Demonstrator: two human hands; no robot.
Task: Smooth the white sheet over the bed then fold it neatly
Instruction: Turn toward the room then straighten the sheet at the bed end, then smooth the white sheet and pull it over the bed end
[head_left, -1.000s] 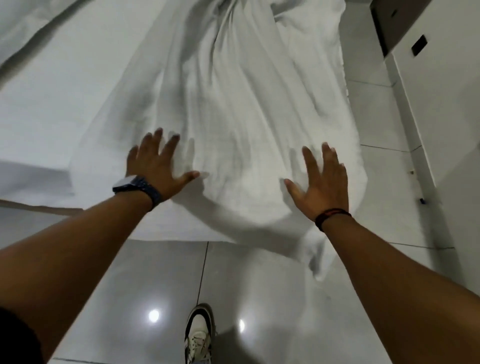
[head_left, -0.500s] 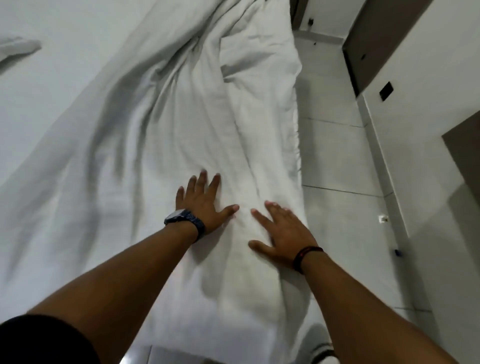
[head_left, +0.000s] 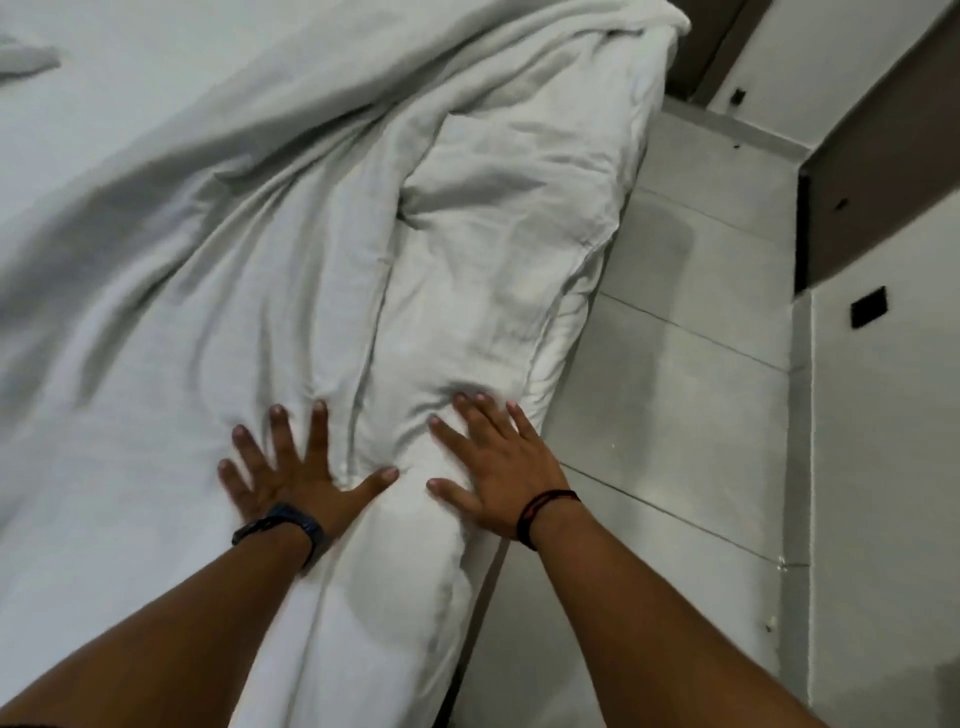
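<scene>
both hands have slid farther up the sheet (head_left: 291, 270) since the earlier frame. left hand (head_left: 291, 473) and right hand (head_left: 491, 467) lie flat, fingers spread, gripping nothing. one rumpled sheet covers the bed's right edge.

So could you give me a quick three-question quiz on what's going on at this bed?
1. True or false: both hands lie flat, fingers spread, on the sheet.
2. Which wrist has the watch: A) left, B) right, C) neither?
3. Fill in: the right hand presses near the bed's edge, next to the tiled ____.

Key
1. True: the left hand and right hand both press palm-down, gripping nothing.
2. A; the right wrist has a dark cord band.
3. Floor.
</scene>
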